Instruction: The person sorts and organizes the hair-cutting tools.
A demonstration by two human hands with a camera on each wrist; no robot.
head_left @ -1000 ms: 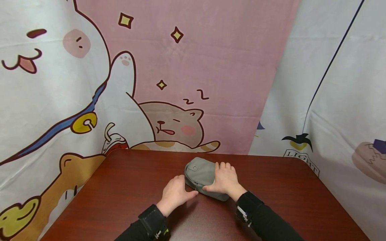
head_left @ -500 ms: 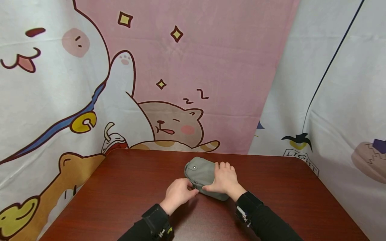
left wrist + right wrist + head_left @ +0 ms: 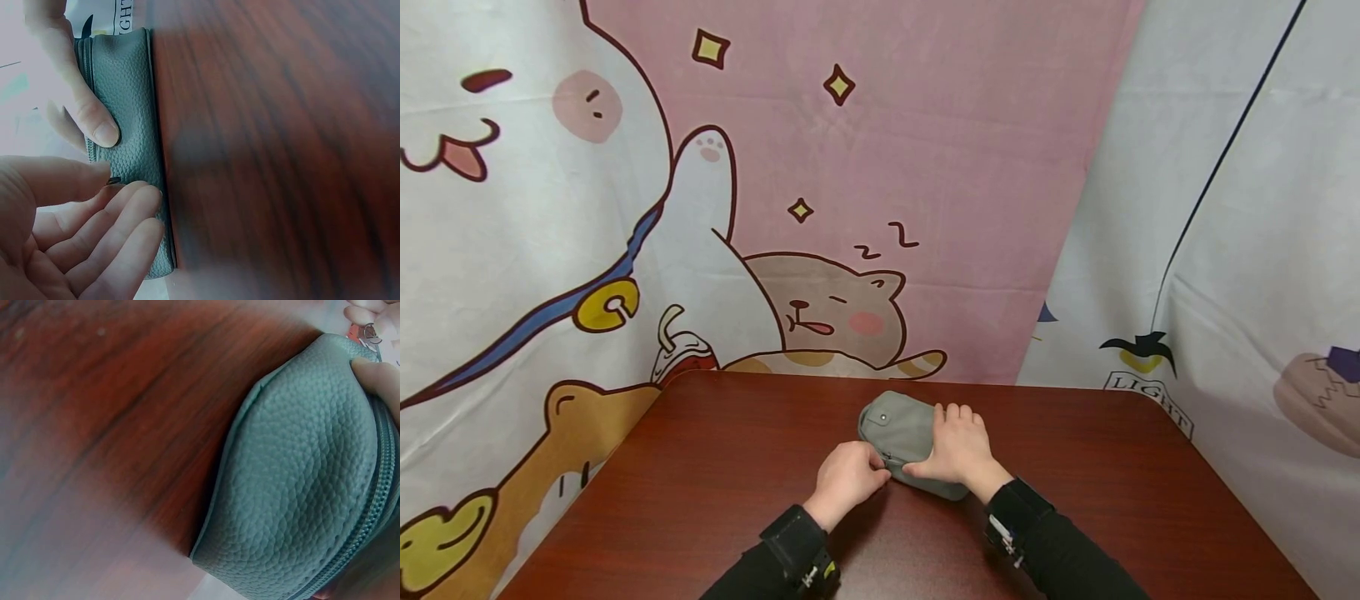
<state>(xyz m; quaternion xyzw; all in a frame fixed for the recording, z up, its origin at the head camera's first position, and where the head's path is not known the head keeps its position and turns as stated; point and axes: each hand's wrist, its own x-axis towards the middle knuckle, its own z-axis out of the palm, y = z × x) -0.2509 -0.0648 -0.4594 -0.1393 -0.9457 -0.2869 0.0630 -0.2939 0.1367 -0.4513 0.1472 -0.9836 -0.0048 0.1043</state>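
Observation:
A grey-green pouch of pebbled leather lies on the table, with a small round snap on its upper face. My right hand grips its right part, thumb on the near side and fingers over the top. At the pouch's near left edge is my left hand. In the left wrist view, thumb and index finger pinch a small dark zipper pull, mostly hidden by the fingers, while the other fingers are loosely bent. The zipper runs along the pouch's side in the right wrist view.
The reddish-brown wooden table extends around the pouch, with its far edge close behind. Past that edge hangs a cloth backdrop printed with cartoon animals. Dark bands with small devices sit on both wrists.
My left hand has moved slightly right and its fingers have come together on the zipper pull at the pouch's edge. The right hand and the pouch have stayed in place.

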